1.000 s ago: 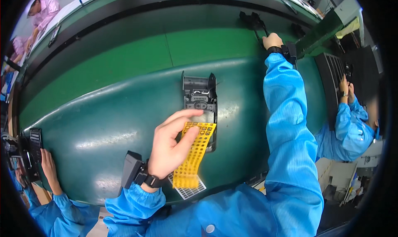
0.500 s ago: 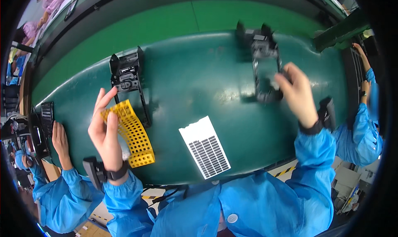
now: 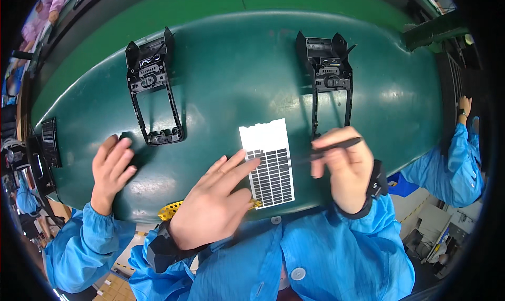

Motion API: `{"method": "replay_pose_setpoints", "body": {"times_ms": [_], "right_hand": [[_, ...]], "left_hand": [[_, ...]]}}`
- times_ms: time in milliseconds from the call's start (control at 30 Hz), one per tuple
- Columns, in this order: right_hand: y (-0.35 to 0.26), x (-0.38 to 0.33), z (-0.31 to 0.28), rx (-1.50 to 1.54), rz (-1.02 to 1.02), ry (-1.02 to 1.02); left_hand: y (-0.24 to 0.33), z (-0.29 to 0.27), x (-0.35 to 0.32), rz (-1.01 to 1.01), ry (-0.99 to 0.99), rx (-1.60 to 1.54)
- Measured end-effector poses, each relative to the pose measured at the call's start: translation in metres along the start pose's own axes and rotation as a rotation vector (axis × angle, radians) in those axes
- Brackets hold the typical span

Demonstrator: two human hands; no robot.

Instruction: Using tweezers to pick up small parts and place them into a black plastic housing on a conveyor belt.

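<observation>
The left hand [image 3: 215, 209] lies flat, fingers spread, on the sticker sheet [image 3: 267, 163] on the bench [image 3: 231, 80]. The right hand [image 3: 342, 169], just right of the sheet, pinches black tweezers [image 3: 331, 146].

A white rectangular sheet of small dark stickers [image 3: 267, 163] lay flat at the six o'clock edge. A thin black tweezer-like tool [image 3: 330, 148] pointed at it from three o'clock.
</observation>
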State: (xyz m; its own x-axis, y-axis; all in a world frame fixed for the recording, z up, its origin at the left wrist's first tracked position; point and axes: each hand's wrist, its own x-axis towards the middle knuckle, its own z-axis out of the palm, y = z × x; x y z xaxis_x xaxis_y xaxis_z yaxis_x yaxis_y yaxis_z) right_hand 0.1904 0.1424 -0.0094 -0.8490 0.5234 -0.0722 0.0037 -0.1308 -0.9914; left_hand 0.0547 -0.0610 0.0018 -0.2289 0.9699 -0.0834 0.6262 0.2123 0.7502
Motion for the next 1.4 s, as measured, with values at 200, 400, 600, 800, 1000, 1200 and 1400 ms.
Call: {"method": "replay_pose_setpoints", "body": {"times_ms": [200, 400, 600, 800, 1000, 1200, 1400], "right_hand": [[0.036, -0.01, 0.018, -0.004, -0.104, -0.015], [0.047, -0.011, 0.023, 0.013, -0.162, 0.107], [0.042, -0.011, 0.028, -0.06, -0.046, 0.123], [0.045, -0.01, 0.027, -0.012, -0.047, 0.164], [0.045, -0.008, 0.028, 0.023, -0.033, 0.165], [0.043, -0.007, 0.027, 0.079, -0.039, 0.136], [0.041, -0.006, 0.021, 0.12, -0.087, 0.125]], "left_hand": [[0.002, 0.004, 0.004, -0.012, 0.04, 0.031], [0.003, 0.001, 0.007, 0.017, 0.045, 0.126], [0.002, 0.001, 0.008, 0.031, 0.044, 0.15], [0.003, 0.0, 0.01, 0.025, 0.052, 0.191], [0.007, 0.003, 0.014, 0.003, 0.068, 0.251], [0.012, 0.003, 0.014, 0.006, 0.053, 0.329], [0.013, 0.003, 0.016, 0.02, 0.042, 0.346]]}}
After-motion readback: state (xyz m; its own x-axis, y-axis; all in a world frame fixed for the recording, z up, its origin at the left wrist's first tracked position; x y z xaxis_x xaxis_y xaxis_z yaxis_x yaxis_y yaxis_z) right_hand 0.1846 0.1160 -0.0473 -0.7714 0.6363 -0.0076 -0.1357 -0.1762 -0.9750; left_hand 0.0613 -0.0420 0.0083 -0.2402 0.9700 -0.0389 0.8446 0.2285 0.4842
